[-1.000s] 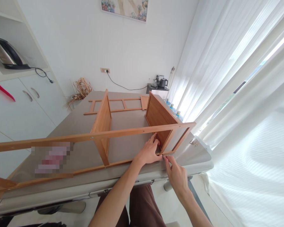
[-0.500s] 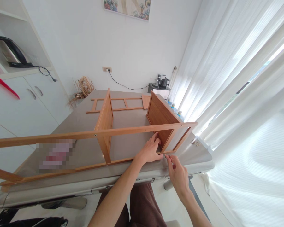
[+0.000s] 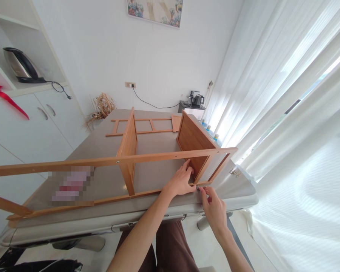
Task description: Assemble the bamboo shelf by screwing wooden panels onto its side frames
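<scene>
A wooden shelf frame (image 3: 85, 163) lies on its side across the table, with two boards standing between its long rails. My left hand (image 3: 181, 180) grips the near lower rail, its fingers reaching up against the right-hand board (image 3: 195, 136) and its thumb at the rail's front. Just right of that thumb, my right hand (image 3: 214, 204) pinches a small metal tool (image 3: 198, 187) at the joint of rail and board. The tool is mostly covered by the fingers, so its exact kind is unclear. The left-hand board (image 3: 127, 147) stands farther along the frame.
Behind the shelf a flat wooden ladder-like frame (image 3: 150, 125) lies on the table (image 3: 155, 143). Several small metal fasteners (image 3: 235, 172) lie near the right edge. A blurred printed sheet (image 3: 72, 186) is at the left. White curtains (image 3: 294, 151) hang at the right.
The view has shifted slightly, so the scene sits a little to the right. Both hands stay at the same joint, and the right fingers have turned slightly around the metal tool.
</scene>
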A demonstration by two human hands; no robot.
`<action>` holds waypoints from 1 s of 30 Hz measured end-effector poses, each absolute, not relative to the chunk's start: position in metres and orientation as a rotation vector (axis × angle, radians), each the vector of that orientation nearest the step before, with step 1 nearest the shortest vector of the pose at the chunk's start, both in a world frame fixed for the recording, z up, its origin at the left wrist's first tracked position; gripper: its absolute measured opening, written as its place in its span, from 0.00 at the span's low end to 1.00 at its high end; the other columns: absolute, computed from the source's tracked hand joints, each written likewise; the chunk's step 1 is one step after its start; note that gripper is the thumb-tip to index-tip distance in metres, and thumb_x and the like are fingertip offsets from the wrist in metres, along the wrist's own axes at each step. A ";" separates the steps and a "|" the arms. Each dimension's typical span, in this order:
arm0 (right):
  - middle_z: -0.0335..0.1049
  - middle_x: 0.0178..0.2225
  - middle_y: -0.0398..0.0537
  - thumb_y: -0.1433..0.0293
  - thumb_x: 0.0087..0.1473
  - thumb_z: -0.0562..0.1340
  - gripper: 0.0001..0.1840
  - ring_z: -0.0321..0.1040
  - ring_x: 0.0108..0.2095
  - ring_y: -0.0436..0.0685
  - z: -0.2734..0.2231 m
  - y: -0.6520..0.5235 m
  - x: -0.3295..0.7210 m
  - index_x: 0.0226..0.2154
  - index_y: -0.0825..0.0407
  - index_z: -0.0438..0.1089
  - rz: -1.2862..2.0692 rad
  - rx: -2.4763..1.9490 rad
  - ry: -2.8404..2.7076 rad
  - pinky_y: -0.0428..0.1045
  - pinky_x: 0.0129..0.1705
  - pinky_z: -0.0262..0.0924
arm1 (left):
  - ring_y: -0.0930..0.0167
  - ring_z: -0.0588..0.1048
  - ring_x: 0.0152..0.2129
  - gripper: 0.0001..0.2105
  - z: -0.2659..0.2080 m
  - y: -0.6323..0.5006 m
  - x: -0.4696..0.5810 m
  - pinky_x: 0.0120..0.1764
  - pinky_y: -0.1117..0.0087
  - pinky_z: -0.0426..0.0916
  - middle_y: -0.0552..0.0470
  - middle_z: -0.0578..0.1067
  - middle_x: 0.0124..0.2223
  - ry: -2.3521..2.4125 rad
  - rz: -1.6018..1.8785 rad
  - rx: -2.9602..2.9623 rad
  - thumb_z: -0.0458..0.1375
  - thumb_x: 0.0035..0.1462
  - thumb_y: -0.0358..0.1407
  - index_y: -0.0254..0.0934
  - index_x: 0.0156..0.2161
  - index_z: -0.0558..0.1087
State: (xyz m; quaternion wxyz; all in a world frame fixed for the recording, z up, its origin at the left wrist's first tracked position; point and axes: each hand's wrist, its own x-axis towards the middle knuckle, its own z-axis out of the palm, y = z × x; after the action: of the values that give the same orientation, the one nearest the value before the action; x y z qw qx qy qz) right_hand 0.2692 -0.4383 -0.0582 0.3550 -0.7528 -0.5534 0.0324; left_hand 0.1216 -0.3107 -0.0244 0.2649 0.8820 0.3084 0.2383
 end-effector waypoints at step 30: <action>0.75 0.24 0.42 0.50 0.66 0.47 0.25 0.68 0.19 0.50 -0.076 -0.434 0.271 0.40 0.48 0.72 -0.156 -1.981 -1.512 0.44 0.22 0.52 | 0.54 0.64 0.60 0.20 -0.023 -0.312 0.122 0.59 0.54 0.65 0.41 0.50 0.70 0.843 0.668 2.371 0.65 0.47 0.40 0.39 0.44 0.65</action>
State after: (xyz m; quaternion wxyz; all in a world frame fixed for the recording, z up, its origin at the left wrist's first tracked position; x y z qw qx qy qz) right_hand 0.2707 -0.4343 -0.0761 0.3167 -0.7524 -0.5745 -0.0593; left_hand 0.1216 -0.3116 -0.0227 0.2660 0.8779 0.3121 0.2472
